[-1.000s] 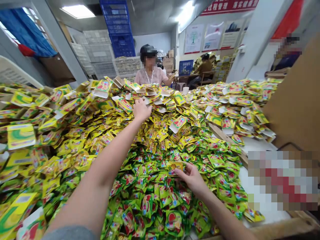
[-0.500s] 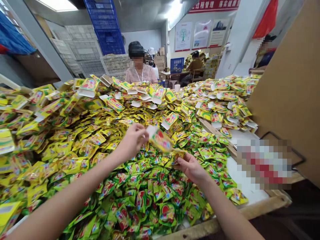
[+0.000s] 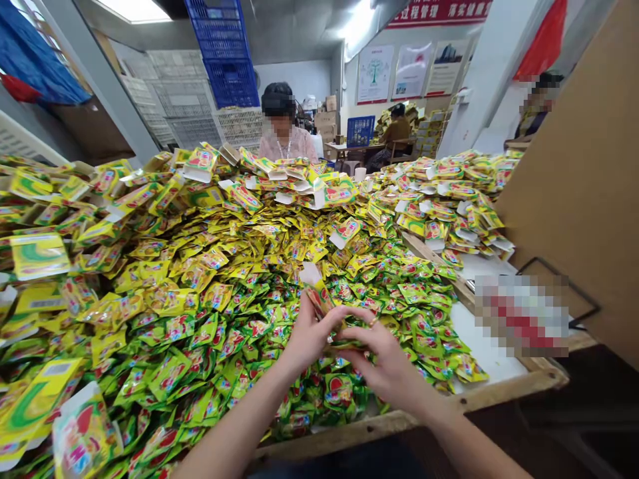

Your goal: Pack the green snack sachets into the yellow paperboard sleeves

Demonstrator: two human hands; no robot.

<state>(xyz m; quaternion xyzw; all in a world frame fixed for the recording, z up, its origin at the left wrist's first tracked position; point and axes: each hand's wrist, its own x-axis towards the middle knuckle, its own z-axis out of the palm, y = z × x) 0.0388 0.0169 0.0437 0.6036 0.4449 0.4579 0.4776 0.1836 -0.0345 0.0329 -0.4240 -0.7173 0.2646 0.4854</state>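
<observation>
Cardboard box (image 3: 320,297): likely light, crushable; pinch its sides.
Your left hand (image 3: 310,334) grips it; right hand (image 3: 382,359), hold unclear.

Sachets (image 3: 200,299): heaped on the counter (image 3: 492,352), from centre to lower left and lower centre of the frame.
Cartons (image 3: 200,161): along the heap's far and left sides; more at lower left.
Second carton pile (image 3: 449,193): right of centre, beyond a strip (image 3: 423,249).
Panel (image 3: 574,146): right edge.
Single carton (image 3: 319,293): lower centre, in the left fingers (image 3: 306,307), above the sachets; right fingers (image 3: 362,334) just beside.
Co-worker (image 3: 287,143): upper centre, behind the cartons.
Stacked crates (image 3: 229,86): upper left, farther back.
</observation>
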